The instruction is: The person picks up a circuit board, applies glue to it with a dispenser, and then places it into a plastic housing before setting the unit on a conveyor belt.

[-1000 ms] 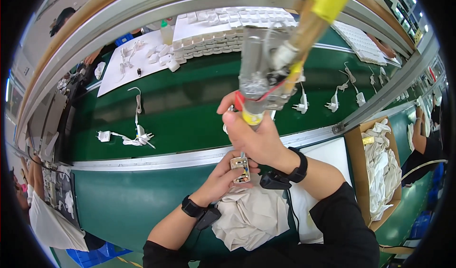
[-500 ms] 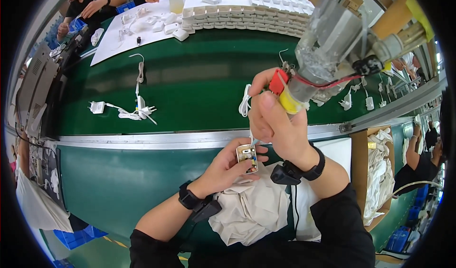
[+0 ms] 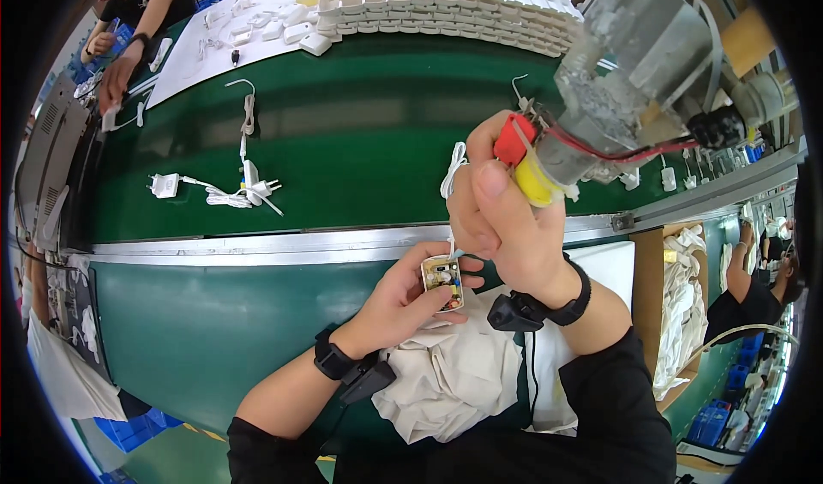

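My left hand [image 3: 403,288] grips an open white charger casing [image 3: 442,283] with the circuit board facing up, the thumb lying on the board's lower part. A thin white cable rises from the casing's far end. My right hand [image 3: 513,205] is closed around the lower end of a hanging glue gun [image 3: 542,171], which has a red switch, yellow tape and a cloudy crust higher up. Its light blue tip [image 3: 459,253] points at the casing's far edge; I cannot tell whether they touch. Beneath my left hand lies a crumpled cream cloth [image 3: 450,372].
A green conveyor belt [image 3: 343,158] with a metal rail crosses ahead, carrying white chargers [image 3: 250,184] with cables. Stacked white casings [image 3: 446,12] stand beyond. A cardboard box [image 3: 651,312] of cloths is at right. Far left, a co-worker's hand [image 3: 116,85] reaches to the belt.
My view has shifted slightly. The casing in my left hand is tilted a little differently, showing more of the board. A co-worker's hand at far left has come down to the belt.
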`<state>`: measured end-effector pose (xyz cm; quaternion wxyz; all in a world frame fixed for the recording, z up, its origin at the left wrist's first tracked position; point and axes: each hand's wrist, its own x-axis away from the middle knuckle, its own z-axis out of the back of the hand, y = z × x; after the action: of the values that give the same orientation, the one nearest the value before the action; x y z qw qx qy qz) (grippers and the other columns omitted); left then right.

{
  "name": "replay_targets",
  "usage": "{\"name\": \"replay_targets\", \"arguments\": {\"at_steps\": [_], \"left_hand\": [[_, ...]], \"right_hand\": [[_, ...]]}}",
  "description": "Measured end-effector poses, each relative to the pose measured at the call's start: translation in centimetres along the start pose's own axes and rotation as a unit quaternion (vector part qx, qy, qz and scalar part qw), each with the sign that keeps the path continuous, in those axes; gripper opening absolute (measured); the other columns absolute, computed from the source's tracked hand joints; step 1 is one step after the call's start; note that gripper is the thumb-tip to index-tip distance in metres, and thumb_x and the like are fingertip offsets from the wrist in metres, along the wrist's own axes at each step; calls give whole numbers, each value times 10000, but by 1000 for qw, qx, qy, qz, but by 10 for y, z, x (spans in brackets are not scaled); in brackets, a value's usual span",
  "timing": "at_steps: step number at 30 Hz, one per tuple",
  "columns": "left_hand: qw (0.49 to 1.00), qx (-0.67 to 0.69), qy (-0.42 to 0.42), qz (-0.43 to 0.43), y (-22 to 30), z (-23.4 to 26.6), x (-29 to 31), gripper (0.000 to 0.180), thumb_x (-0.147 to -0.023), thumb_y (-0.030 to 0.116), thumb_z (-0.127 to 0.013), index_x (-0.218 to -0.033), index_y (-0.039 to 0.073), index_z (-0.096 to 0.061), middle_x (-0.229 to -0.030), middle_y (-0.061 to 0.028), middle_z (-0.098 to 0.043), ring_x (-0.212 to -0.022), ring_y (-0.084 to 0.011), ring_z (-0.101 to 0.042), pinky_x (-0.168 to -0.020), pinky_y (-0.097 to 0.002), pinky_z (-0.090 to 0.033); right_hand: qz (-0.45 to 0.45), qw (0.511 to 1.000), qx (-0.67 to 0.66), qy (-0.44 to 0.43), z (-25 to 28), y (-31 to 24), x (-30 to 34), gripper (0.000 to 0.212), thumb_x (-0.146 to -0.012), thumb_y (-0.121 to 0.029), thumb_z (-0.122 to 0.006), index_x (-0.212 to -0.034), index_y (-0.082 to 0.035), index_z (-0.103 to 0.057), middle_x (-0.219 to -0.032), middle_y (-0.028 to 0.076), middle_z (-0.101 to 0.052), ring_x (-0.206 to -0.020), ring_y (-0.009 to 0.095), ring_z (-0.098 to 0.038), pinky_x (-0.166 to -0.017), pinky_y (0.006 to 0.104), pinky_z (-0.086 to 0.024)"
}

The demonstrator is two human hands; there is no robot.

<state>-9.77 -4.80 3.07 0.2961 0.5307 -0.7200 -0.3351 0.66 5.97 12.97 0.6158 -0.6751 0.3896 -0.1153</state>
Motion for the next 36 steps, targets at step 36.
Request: {"name": "replay_targets", "arguments": {"at_steps": [36], "left_hand": [[972, 228, 29, -46, 16, 29, 28, 408, -941, 109, -366, -1338, 46, -298, -1273, -131, -440, -1164, -235, -487, -950, -443, -464]], "right_hand": [[-18, 997, 41, -56, -53, 11, 3, 424, -912, -473, -469, -1003, -80, -339, -478, -12, -347, -362, 63, -284, -352, 233, -232]]}}
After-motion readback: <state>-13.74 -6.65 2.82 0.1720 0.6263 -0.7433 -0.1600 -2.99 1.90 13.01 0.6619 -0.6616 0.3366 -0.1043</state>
